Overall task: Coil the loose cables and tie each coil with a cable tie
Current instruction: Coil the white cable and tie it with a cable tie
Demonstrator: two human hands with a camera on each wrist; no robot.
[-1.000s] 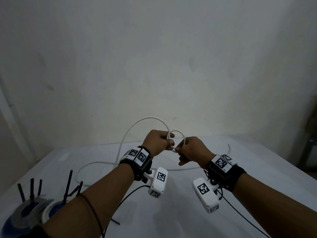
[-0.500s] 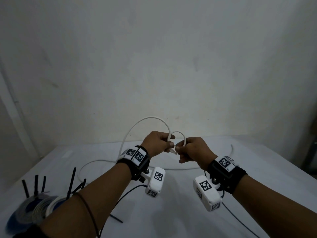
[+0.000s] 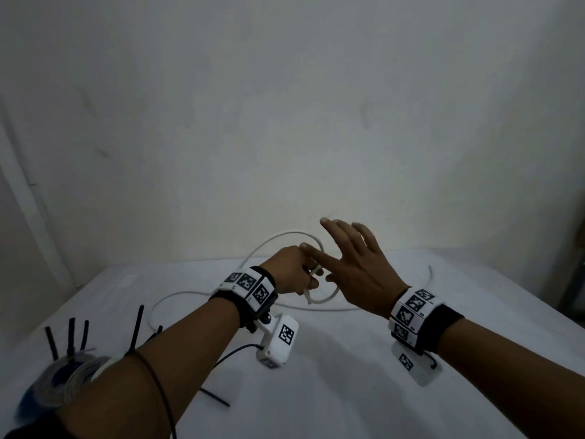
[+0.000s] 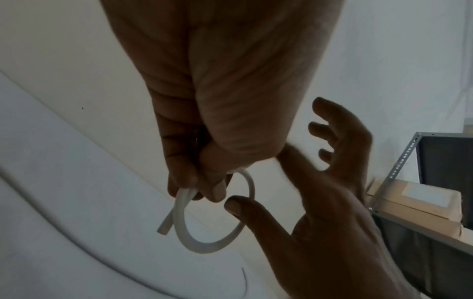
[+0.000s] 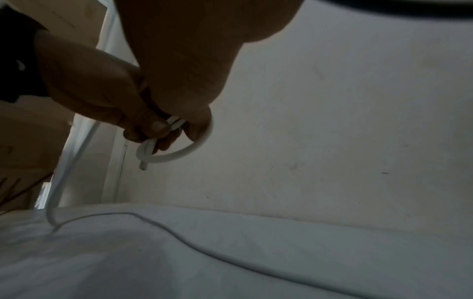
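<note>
A white cable (image 3: 284, 236) arcs up from the table into my left hand (image 3: 297, 270), which grips it where a small loop (image 3: 327, 298) crosses itself. That small loop (image 4: 204, 249) hangs below the left fingers (image 4: 212, 188), with the cut cable end (image 4: 165, 228) sticking out beside it. My right hand (image 3: 351, 264) hovers just right of the left one, fingers spread and holding nothing. Its thumb (image 4: 236, 204) sits at the loop's rim. In the right wrist view the left hand (image 5: 120, 101) pinches the loop (image 5: 189, 152).
The rest of the white cable (image 3: 177, 296) trails over the white table (image 3: 348, 391). Tied coils (image 3: 63, 372) with upright black cable ties (image 3: 136, 327) sit at the near left; one loose black tie (image 3: 215, 397) lies beside them. A metal shelf with boxes (image 4: 422, 202) stands to the right.
My right hand has let go of the small loop and spread its fingers. The loop, which stood above the hands, now hangs below my left hand.
</note>
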